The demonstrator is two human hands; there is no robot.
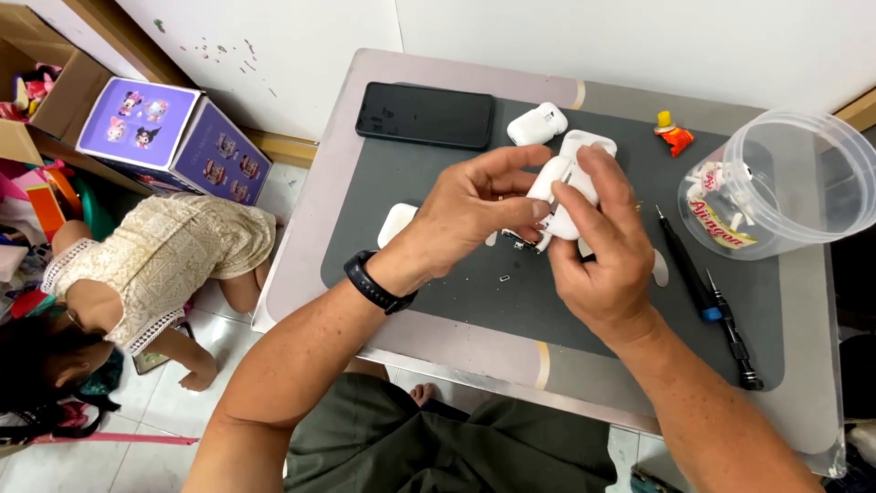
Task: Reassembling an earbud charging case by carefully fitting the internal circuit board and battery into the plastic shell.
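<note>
A: Biggest first: the small table (803,383) carries a dark grey work mat (438,274), and a clear plastic tub (803,173) lies on its side at the mat's right edge, with small white parts inside.

B: And the hands?

A: They meet over the mat's middle. The right hand (607,265) is closed around a white earbud charging case (561,192), with the thumb on its upper face. The left hand (474,215) comes in from the left, its fingertips pinched at the case's lower end, where some dark inner part shows. What exactly they pinch cannot be told.

B: How does the case lie?

A: Its long axis runs up and away from the person, tilted slightly right. It sits between the two hands, deeper in the right one.

B: Room around them?

A: A black phone (424,115) lies well clear at the far edge, a second white case (537,123) just beyond the fingers. Two screwdrivers (707,292) lie along the right, near that wrist. A white shell piece (397,224) rests under the left hand. The near mat is mostly bare, with one tiny dark part (504,277).
</note>
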